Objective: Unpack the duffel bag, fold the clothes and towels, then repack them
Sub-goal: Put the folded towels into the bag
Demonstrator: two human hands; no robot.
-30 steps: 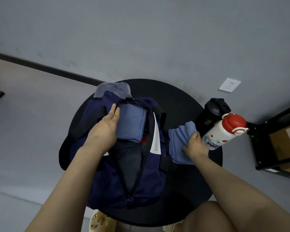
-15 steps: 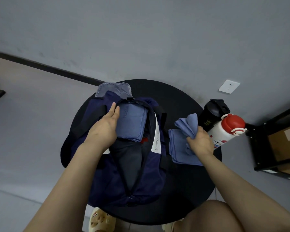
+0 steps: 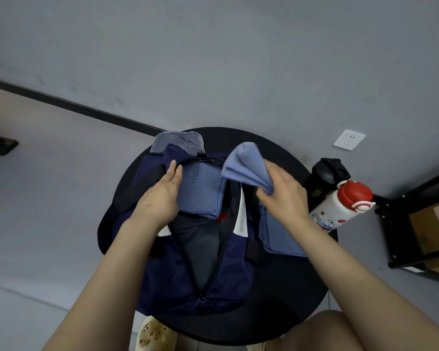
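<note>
A navy duffel bag [image 3: 178, 269] lies unzipped on a round black table [image 3: 289, 295]. Inside its far end sits a folded blue towel [image 3: 200, 191] marked YOGA. My left hand [image 3: 160, 196] rests flat on that towel's left edge, fingers straight. My right hand [image 3: 284, 193] grips a folded light-blue cloth [image 3: 243, 165] and holds it in the air above the bag's right side. Another folded blue cloth [image 3: 279, 236] lies on the table right of the bag, partly under my right forearm. A white label [image 3: 241, 216] hangs from the bag's opening.
A black bottle [image 3: 327, 173] and a white bottle with a red cap [image 3: 345, 206] stand at the table's right edge. A black shelf with a cardboard box [image 3: 431, 229] is further right. The wall holds a socket [image 3: 349, 139]. A slipper [image 3: 152, 335] shows below the table.
My right hand picked the light-blue cloth off the pile on the table and carried it up and left, over the bag. My left hand stayed on the towel in the bag.
</note>
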